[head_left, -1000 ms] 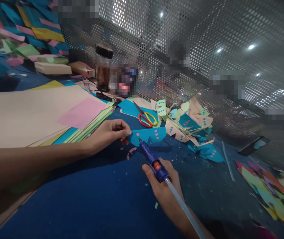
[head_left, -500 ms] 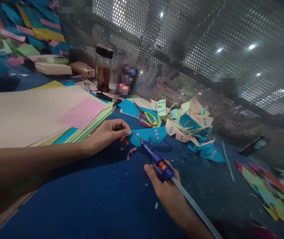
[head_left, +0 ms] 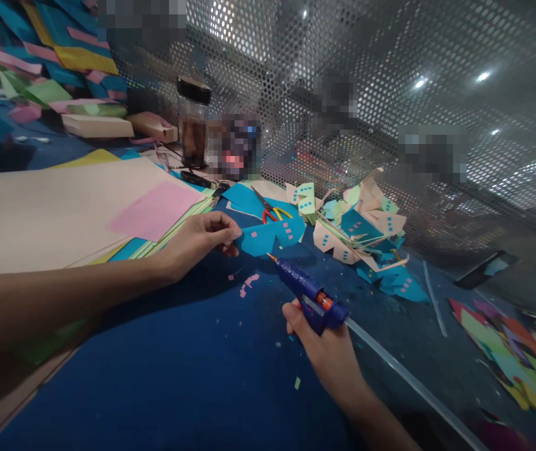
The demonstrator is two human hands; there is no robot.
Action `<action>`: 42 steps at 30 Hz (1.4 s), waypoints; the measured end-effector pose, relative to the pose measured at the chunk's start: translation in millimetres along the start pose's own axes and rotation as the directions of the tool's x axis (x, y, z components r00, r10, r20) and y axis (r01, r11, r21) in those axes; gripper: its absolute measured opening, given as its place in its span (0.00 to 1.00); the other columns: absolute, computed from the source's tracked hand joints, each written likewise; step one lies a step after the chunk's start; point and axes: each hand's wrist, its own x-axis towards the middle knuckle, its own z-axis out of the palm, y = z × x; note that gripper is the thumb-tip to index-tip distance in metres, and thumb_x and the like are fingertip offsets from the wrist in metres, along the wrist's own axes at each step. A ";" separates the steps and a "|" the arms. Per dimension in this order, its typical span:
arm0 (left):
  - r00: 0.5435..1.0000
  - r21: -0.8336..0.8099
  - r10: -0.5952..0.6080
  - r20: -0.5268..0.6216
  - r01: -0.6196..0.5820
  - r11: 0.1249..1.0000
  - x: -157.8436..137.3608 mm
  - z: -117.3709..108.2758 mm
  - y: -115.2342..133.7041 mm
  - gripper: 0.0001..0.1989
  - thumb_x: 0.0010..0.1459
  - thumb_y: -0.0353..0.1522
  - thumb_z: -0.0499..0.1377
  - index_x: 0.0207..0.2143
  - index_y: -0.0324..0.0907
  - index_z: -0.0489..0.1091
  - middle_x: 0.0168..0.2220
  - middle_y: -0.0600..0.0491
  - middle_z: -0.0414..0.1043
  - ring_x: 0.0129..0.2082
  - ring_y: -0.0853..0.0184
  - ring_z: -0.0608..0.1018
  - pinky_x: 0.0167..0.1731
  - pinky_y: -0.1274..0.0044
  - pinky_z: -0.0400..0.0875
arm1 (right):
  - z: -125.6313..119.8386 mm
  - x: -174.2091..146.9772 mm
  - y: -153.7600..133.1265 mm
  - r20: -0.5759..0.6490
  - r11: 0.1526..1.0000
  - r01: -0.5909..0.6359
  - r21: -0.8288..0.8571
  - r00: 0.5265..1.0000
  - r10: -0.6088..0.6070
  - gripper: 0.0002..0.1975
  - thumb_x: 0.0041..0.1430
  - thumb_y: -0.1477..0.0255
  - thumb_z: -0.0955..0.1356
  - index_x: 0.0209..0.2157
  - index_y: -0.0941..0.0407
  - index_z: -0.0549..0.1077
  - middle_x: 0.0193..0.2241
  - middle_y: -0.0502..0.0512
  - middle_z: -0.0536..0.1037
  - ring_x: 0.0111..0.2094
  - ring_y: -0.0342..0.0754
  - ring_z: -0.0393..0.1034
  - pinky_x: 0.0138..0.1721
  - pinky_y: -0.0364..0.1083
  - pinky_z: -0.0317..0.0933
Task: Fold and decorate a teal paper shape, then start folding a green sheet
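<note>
Between its thumb and fingers, my left hand [head_left: 206, 241] pinches the left end of a blue paper cutout [head_left: 264, 238] with small pink squares stuck on it. My right hand [head_left: 329, 351] is wrapped round a dark blue hot glue gun [head_left: 303, 291], with a long clear glue stick [head_left: 404, 373] coming out of its back. The gun's nozzle points up and left, just below the cutout's lower edge. Small loose pink paper squares [head_left: 248, 285] lie on the table below the cutout. Scissors [head_left: 272, 212] with red and yellow handles lie behind it, partly hidden.
A stack of coloured paper sheets [head_left: 61, 213] lies at the left. A jar [head_left: 193, 122] with a black lid stands at the back. Folded paper pieces [head_left: 366, 232] are heaped at the right, near a loose glue stick [head_left: 434, 297] and colourful paper scraps [head_left: 516, 357]. A perforated metal screen [head_left: 287, 81] rises behind.
The blue cutout has been lifted slightly up and left in my left hand, covering more of the scissors. My right hand has moved the glue gun rightward, its nozzle now off the cutout's face.
</note>
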 end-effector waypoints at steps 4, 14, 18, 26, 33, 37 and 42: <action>0.998 -0.033 0.012 -0.059 -0.014 0.999 6.5 -6.3 -5.8 0.10 0.54 0.36 0.68 0.30 0.41 0.71 0.25 0.55 0.74 0.25 0.70 0.77 0.28 0.78 0.70 | -5.1 5.7 2.3 0.081 0.997 -0.071 0.009 0.994 0.070 0.24 0.57 0.47 0.68 0.28 0.54 0.76 0.24 0.54 0.78 0.28 0.52 0.75 0.34 0.49 0.67; 0.996 -0.110 0.009 -0.091 -0.019 0.994 12.8 -13.2 -12.9 0.10 0.53 0.35 0.69 0.30 0.40 0.73 0.26 0.55 0.73 0.26 0.71 0.76 0.29 0.78 0.71 | -16.7 25.0 1.9 0.106 0.999 -0.014 -0.053 0.994 0.020 0.22 0.61 0.52 0.67 0.24 0.54 0.71 0.21 0.52 0.76 0.26 0.50 0.73 0.33 0.48 0.63; 0.995 -0.113 0.023 -0.097 -0.034 0.993 13.1 -14.0 -14.2 0.08 0.54 0.34 0.69 0.30 0.41 0.74 0.26 0.55 0.73 0.26 0.71 0.76 0.30 0.78 0.71 | -16.5 23.6 3.0 0.146 0.995 -0.037 -0.089 0.988 0.050 0.22 0.61 0.52 0.67 0.24 0.55 0.72 0.21 0.52 0.76 0.26 0.50 0.73 0.31 0.48 0.63; 0.993 -0.103 0.008 -0.114 -0.019 0.995 13.7 -13.5 -14.6 0.08 0.54 0.35 0.68 0.30 0.42 0.73 0.26 0.54 0.73 0.27 0.69 0.76 0.29 0.77 0.70 | -18.1 14.7 -5.5 0.265 0.987 -0.072 0.142 0.964 0.032 0.19 0.63 0.54 0.67 0.27 0.54 0.72 0.24 0.50 0.76 0.28 0.47 0.72 0.34 0.47 0.66; 0.988 -0.109 -0.005 -0.153 -0.012 0.994 16.0 -12.8 -10.9 0.09 0.53 0.36 0.68 0.29 0.42 0.72 0.25 0.55 0.73 0.26 0.69 0.76 0.30 0.76 0.69 | -16.8 23.1 -18.0 0.310 0.906 -0.027 0.423 0.943 -0.117 0.18 0.66 0.58 0.66 0.26 0.54 0.71 0.22 0.47 0.73 0.28 0.44 0.70 0.40 0.48 0.68; 0.988 -0.119 0.009 -0.156 -0.028 0.993 17.3 -13.5 -10.8 0.10 0.52 0.36 0.69 0.28 0.41 0.71 0.25 0.55 0.72 0.26 0.69 0.76 0.30 0.76 0.68 | -3.4 31.2 -31.4 0.330 0.868 -0.045 0.495 0.934 -0.140 0.16 0.65 0.57 0.67 0.28 0.54 0.71 0.21 0.46 0.71 0.26 0.44 0.70 0.36 0.47 0.69; 0.987 -0.147 0.005 -0.162 -0.029 0.989 18.2 -15.5 -9.7 0.11 0.51 0.36 0.70 0.28 0.41 0.71 0.24 0.56 0.71 0.25 0.70 0.76 0.29 0.77 0.68 | 12.3 39.9 -37.5 0.333 0.887 0.011 0.461 0.925 -0.184 0.20 0.64 0.55 0.67 0.25 0.54 0.71 0.22 0.48 0.73 0.28 0.44 0.71 0.42 0.49 0.70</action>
